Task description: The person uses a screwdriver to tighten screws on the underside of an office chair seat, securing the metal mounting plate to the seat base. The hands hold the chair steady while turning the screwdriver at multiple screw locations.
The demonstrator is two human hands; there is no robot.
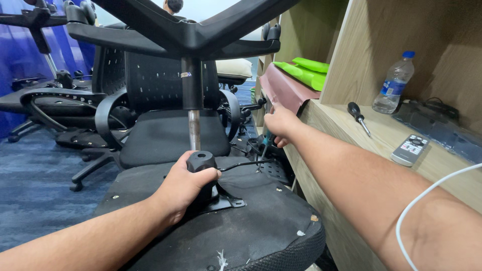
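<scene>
The black cylinder housing point(202, 161) stood on the upturned chair seat point(261, 221), with the left hand point(183, 188) wrapped tight around it. The right hand point(280, 125) clenched one green-handled tool point(266, 139) just beside the lever. On the wooden shelf point(331, 120) sat one plastic bottle point(394, 83) holding a little water, one screwdriver point(359, 117) and one remote point(410, 149).

The right hand point(281, 125) hides most of the screwdriver point(264, 143) it grips.

On the wooden desk point(351, 131) at right are laid a screwdriver point(358, 116), a water bottle point(395, 83) and a remote control point(410, 149).
</scene>
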